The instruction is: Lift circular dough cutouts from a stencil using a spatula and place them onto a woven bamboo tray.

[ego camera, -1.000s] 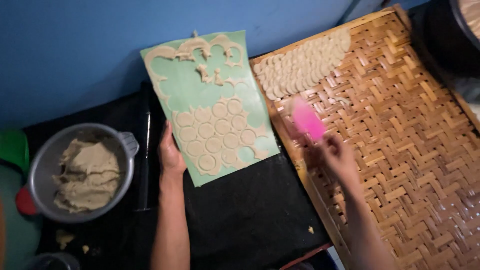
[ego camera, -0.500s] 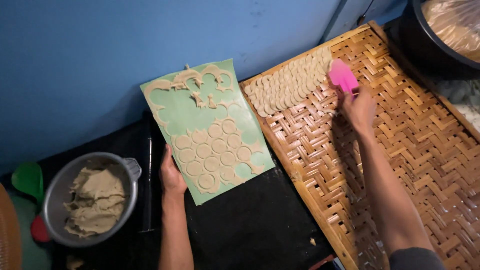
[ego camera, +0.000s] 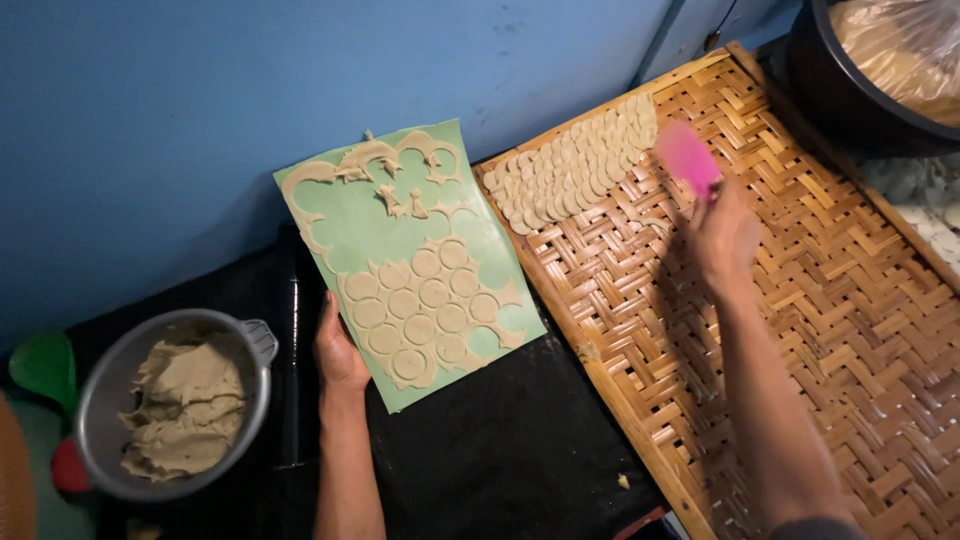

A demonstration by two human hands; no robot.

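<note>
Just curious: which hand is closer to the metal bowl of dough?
Left. The left hand grips the green mat beside the bowl; the right hand is over the woven tray.

hands [ego camera: 340, 352] 2 | mat [ego camera: 360, 225] 1 | tray [ego camera: 860, 290] 1 | bowl [ego camera: 110, 400] 1 | cut discs [ego camera: 418, 328] roughly 14 (overlapping)

Green mat [ego camera: 385, 225] w/ cut dough rounds, flat on black top; pink spatula [ego camera: 687, 157] raised over tray.

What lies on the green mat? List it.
On the green mat: rolled dough cut into rounds, plus dough scraps at the far end. The left hand holds its edge. Whatever is beneath stays covered.
</note>
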